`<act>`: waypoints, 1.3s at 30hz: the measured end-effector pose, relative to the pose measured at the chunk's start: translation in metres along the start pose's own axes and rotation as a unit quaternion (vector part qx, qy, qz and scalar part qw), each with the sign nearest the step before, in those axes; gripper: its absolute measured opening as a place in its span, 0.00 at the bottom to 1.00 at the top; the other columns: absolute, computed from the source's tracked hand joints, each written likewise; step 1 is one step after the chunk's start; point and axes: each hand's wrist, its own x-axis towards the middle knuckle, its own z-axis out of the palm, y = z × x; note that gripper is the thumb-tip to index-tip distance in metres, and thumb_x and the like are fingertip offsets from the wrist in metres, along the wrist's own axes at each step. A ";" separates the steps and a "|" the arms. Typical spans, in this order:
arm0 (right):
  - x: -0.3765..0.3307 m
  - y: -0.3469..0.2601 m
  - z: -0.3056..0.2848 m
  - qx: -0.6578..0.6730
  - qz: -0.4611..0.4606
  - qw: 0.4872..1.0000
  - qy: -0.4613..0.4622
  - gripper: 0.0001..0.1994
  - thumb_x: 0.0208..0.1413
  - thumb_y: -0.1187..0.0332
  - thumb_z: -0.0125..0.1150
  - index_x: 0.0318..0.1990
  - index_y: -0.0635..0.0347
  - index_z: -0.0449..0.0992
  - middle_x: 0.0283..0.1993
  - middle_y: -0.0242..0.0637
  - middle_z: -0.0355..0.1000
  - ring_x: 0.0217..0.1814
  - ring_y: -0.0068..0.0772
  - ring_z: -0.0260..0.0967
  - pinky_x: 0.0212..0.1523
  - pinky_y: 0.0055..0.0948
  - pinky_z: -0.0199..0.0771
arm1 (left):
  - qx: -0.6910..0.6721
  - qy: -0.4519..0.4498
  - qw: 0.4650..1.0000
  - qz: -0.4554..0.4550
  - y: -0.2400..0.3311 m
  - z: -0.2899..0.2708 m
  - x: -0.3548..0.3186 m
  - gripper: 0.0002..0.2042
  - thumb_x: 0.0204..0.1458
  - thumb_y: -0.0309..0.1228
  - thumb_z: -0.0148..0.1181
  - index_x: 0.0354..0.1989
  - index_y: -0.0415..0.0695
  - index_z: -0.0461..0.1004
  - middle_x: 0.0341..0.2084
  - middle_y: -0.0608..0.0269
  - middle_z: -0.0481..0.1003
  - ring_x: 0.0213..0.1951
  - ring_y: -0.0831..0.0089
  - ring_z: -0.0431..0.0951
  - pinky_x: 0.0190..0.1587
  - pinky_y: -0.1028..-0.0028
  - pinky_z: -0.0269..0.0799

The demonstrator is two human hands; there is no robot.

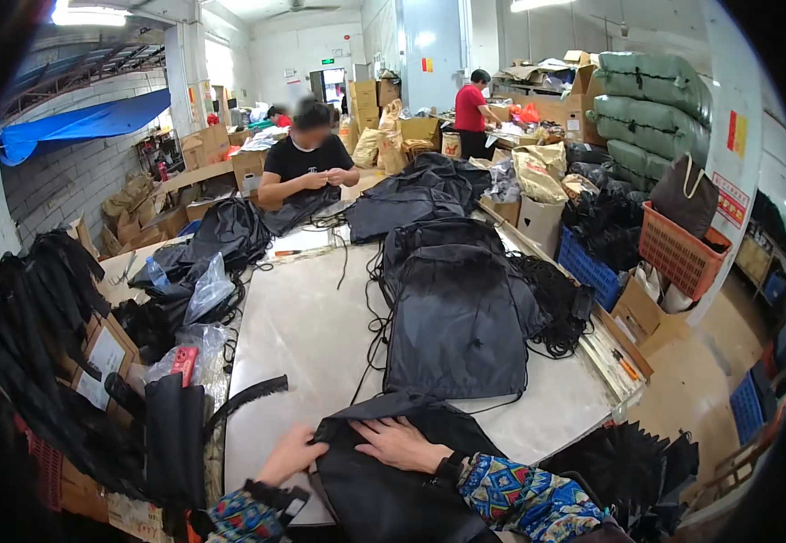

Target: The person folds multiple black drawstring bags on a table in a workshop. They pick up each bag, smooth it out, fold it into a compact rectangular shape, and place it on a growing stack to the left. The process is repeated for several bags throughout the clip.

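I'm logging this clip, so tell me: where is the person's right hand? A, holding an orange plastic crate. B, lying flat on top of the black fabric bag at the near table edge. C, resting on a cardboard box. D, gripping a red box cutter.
B: the right hand lies palm down, fingers spread, on the black fabric bag at the near edge of the table.

Black bag [384,489] matt woven cloth; table [303,335] smooth, pale, slightly glossy.

A workshop: worktable [303,335] stacked with black drawstring bags [456,326], cardboard boxes [366,100], crates [678,249].
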 end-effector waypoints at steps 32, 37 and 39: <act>-0.025 0.108 -0.047 0.094 0.168 0.960 0.203 0.14 0.53 0.72 0.59 0.48 0.63 0.75 0.50 0.42 0.72 0.53 0.41 0.69 0.55 0.33 0.68 | 0.063 0.090 0.974 0.196 -0.018 0.045 -0.056 0.13 0.55 0.25 0.53 0.48 0.40 0.73 0.48 0.46 0.72 0.48 0.47 0.73 0.48 0.61 0.71; -0.027 0.145 -0.095 0.141 0.125 0.980 0.067 0.11 0.55 0.72 0.56 0.43 0.68 0.78 0.41 0.50 0.76 0.45 0.38 0.75 0.48 0.26 0.73 | 0.069 0.113 0.968 0.214 -0.024 0.031 -0.038 0.14 0.53 0.23 0.54 0.48 0.40 0.72 0.43 0.47 0.74 0.46 0.49 0.74 0.47 0.62 0.72; -0.005 0.087 -0.142 0.125 0.250 0.952 -0.127 0.11 0.54 0.70 0.57 0.40 0.69 0.78 0.40 0.52 0.76 0.48 0.39 0.74 0.50 0.28 0.72 | 0.074 0.144 0.960 0.229 -0.032 0.015 -0.032 0.12 0.54 0.25 0.55 0.46 0.39 0.73 0.39 0.47 0.75 0.42 0.49 0.76 0.44 0.62 0.72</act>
